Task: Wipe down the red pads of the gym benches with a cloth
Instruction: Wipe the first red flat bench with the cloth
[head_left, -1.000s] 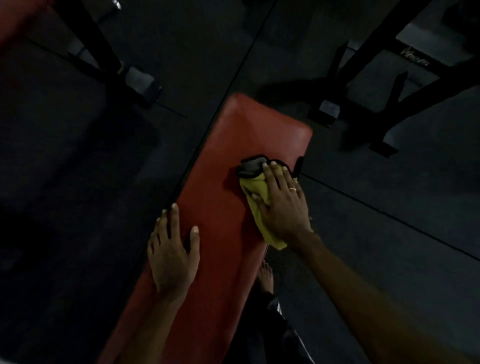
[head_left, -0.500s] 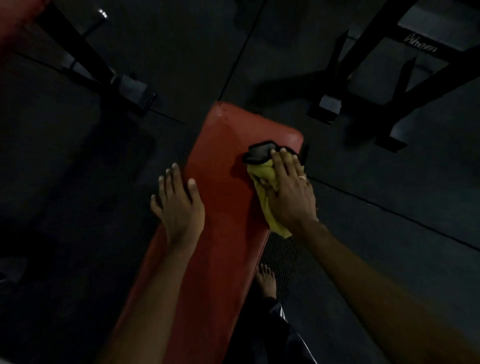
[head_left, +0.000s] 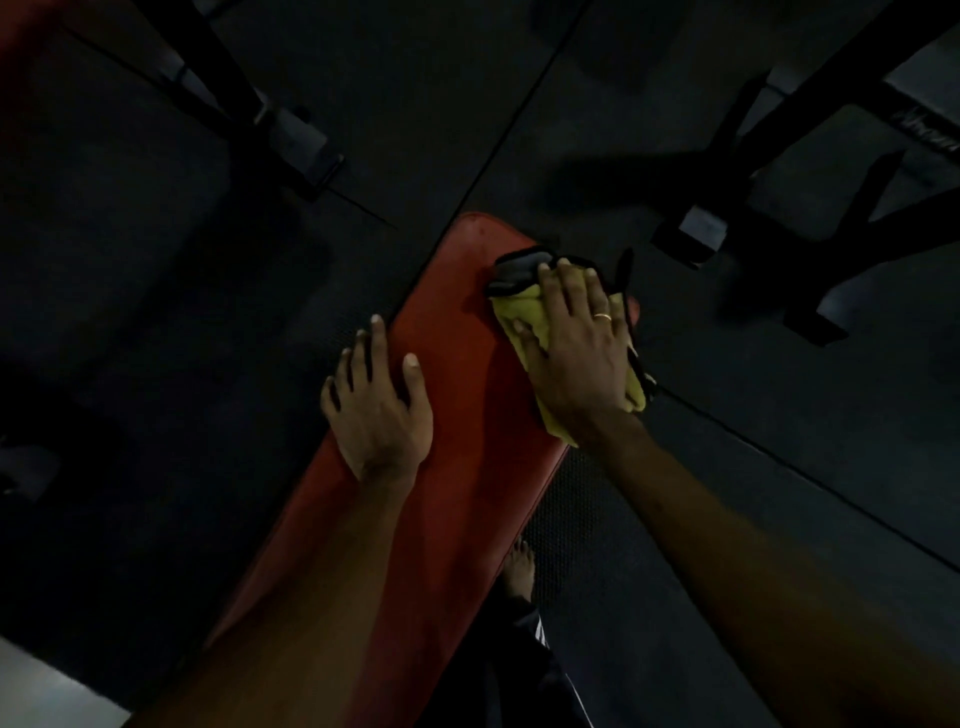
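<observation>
A gym. The red padded surface (head_left: 467, 426) of a bench lies under the left hand (head_left: 379, 415) and right hand (head_left: 576, 353). The floor (head_left: 779, 441) around them is dark rubber matting with seams. Beyond the right hand stands a black steel frame (head_left: 800, 119), seemingly exercise equipment. Beyond the left is another frame leg (head_left: 223, 67).

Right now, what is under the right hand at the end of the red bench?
A yellow cloth with a dark edge, pressed flat on the red pad by the right hand. The cloth's middle and the pad beneath are covered.

smooth red vinyl-like pad (head_left: 467, 415), soft yellow cloth (head_left: 524, 317), textured rubber floor (head_left: 561, 499)
</observation>
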